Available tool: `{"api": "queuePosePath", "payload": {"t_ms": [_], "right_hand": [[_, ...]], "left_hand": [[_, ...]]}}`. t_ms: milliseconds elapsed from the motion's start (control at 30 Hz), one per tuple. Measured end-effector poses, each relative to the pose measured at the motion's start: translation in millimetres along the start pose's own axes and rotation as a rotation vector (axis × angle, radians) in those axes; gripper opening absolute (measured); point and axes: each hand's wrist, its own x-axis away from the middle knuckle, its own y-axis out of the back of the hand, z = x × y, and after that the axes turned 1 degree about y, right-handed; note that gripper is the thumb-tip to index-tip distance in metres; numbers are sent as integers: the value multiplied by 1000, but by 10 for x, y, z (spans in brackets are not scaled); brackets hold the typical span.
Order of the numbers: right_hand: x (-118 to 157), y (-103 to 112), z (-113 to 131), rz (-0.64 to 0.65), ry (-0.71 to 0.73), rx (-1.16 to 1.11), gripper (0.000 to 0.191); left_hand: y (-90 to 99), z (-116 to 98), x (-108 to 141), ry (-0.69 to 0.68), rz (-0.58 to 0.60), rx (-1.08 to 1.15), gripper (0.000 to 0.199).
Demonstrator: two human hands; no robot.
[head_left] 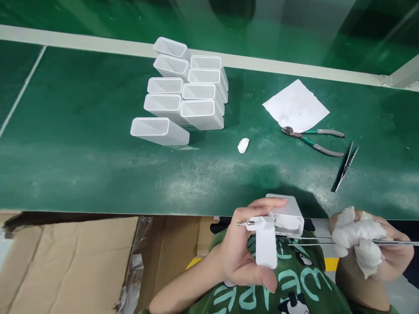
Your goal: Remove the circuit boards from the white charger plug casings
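Observation:
My left hand (244,248) is closed around a white plug adapter (266,246) with two round metal pins, and its fingers also hold a white rectangular casing (288,211). Something white sits in the casing's open end. On the right, my right hand (393,257) grips long thin metal tweezers (314,241), whose prongs point left and reach just below the casing. White soft coverings or wads (358,237) are around the right fingers; I cannot tell of what material. Both hands are at the bench's front edge.
Several translucent rectangular sleeves (199,109) stand grouped on the green bench (81,131). A small white scrap (243,145), a white paper square (296,104), cutting pliers (314,141) and dark tweezers (345,168) lie to the right. Cardboard (72,266) is below left.

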Motion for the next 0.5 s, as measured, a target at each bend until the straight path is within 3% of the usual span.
{"api": "queuePosePath", "payload": {"t_ms": [133,500], "right_hand": [[11,-13,-23,-58,1,-8,11],[63,18,-86,19,21,78,21]], "left_hand": [[2,-6,-1,0,3,1,80],[14,6,1,-37,-4,33,79]]}}
